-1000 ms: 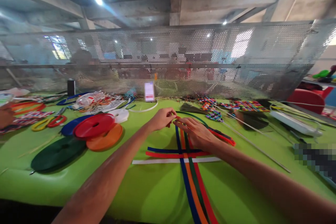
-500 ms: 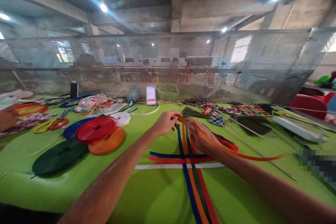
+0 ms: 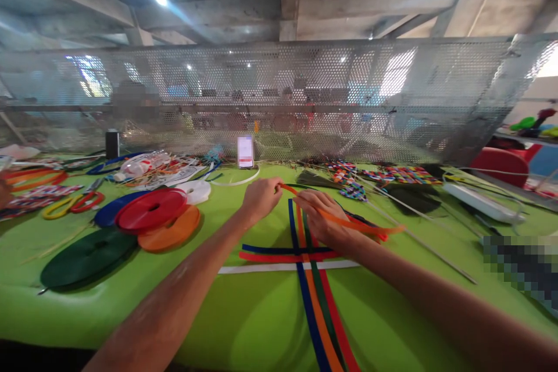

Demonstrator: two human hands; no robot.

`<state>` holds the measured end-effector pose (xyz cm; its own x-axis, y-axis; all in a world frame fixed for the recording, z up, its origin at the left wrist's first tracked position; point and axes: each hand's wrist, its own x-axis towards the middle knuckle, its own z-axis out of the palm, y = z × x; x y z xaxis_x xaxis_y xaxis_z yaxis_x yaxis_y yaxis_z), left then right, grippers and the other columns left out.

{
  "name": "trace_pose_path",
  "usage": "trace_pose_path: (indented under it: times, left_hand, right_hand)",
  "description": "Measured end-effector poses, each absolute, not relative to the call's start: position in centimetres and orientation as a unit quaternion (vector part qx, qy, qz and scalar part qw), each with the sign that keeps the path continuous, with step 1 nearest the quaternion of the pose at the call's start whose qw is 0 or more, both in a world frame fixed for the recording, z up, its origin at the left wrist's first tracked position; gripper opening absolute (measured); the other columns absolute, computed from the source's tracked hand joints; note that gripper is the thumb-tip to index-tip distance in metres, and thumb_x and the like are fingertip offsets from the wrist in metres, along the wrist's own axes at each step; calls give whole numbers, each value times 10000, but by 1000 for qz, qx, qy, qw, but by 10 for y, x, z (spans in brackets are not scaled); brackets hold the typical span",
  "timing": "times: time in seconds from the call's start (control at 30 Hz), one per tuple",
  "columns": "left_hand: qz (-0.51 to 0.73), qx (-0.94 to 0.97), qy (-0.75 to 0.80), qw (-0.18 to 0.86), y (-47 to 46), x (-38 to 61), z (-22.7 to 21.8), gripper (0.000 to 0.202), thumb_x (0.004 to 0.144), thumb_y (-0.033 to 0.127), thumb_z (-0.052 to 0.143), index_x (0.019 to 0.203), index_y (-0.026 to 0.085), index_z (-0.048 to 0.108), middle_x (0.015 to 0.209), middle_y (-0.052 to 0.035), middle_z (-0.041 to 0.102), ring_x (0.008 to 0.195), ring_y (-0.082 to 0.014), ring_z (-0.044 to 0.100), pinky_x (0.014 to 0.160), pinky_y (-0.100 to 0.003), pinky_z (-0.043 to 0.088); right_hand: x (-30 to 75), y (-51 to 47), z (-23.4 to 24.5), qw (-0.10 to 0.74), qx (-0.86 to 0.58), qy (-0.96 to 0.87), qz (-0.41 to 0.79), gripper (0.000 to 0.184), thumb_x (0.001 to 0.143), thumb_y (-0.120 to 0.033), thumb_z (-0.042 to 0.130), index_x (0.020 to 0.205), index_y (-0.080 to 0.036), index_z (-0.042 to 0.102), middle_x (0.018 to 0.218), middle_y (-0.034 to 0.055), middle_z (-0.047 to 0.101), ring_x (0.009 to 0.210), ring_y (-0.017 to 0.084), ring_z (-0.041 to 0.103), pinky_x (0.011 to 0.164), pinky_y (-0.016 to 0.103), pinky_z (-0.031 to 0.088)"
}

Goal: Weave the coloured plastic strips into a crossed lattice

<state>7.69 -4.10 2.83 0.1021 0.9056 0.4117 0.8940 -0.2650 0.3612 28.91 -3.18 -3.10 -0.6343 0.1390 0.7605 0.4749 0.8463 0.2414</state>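
Just beyond a crossed lattice of flat strips, my left hand [image 3: 263, 200] pinches the end of an orange strip [image 3: 355, 222]. My right hand [image 3: 321, 215] is closed round the same strip a little farther along, and its loose end trails off to the right over my forearm. Below my hands, a blue strip [image 3: 308, 302], an orange one, a green one and a red one [image 3: 340, 319] run lengthwise. Across them lie a short blue strip [image 3: 261, 249], a red strip [image 3: 257, 258] and a white strip [image 3: 257, 268]. My right hand hides part of the lattice's upper right.
Left on the green table stand flat coils: red [image 3: 152, 210], orange [image 3: 174, 231], dark green [image 3: 89, 258], blue and white. Scissors [image 3: 72, 204] lie beyond them. A phone [image 3: 245, 152] stands upright before the perforated metal screen [image 3: 279, 81]. Woven pieces [image 3: 410, 174] lie at the back right.
My left hand has drawn away from my right, stretching a short length of orange strip between them. The strip's trailing end has shifted left. The whole view has moved slightly.
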Motion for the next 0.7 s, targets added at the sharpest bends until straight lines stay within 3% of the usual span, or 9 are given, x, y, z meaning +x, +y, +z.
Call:
trace_pose_path:
  times: [0.23, 0.4, 0.6, 0.7]
  left_hand:
    - [236, 666, 706, -42, -20, 34, 25, 175, 930, 183, 601, 1043, 193, 733, 968, -85, 750, 949, -257, 692, 830, -356, 516]
    - [206, 634, 744, -43, -14, 11, 22, 194, 985, 306, 625, 1079, 148, 687, 1010, -66, 708, 950, -213, 679, 905, -430, 545]
    - [221, 627, 747, -32, -11, -5, 24, 216, 987, 344, 625, 1022, 138, 680, 980, -61, 700, 923, -204, 675, 884, -415, 550]
    - [246, 659, 711, -2, -10, -4, 24, 169, 979, 285, 607, 1019, 140, 683, 950, -57, 726, 809, -186, 690, 823, -371, 549]
  right_hand:
    - [298, -29, -22, 385, -259, -855, -231, 464, 880, -20, 492, 1316, -151, 580, 1184, 141, 653, 1111, 293, 571, 921, 442, 513]
    - [300, -30, -21, 366, -276, -854, -245, 298, 914, -77, 526, 1149, -152, 693, 1142, 142, 669, 1069, 285, 578, 868, 413, 500]
    - [303, -27, -16, 385, -284, -843, -248, 286, 911, -83, 518, 1100, -175, 713, 1070, 104, 688, 998, 258, 593, 839, 372, 493]
    - [308, -22, -14, 393, -315, -828, -246, 309, 896, -70, 488, 1110, -155, 695, 1023, 99, 700, 959, 253, 609, 826, 355, 496]
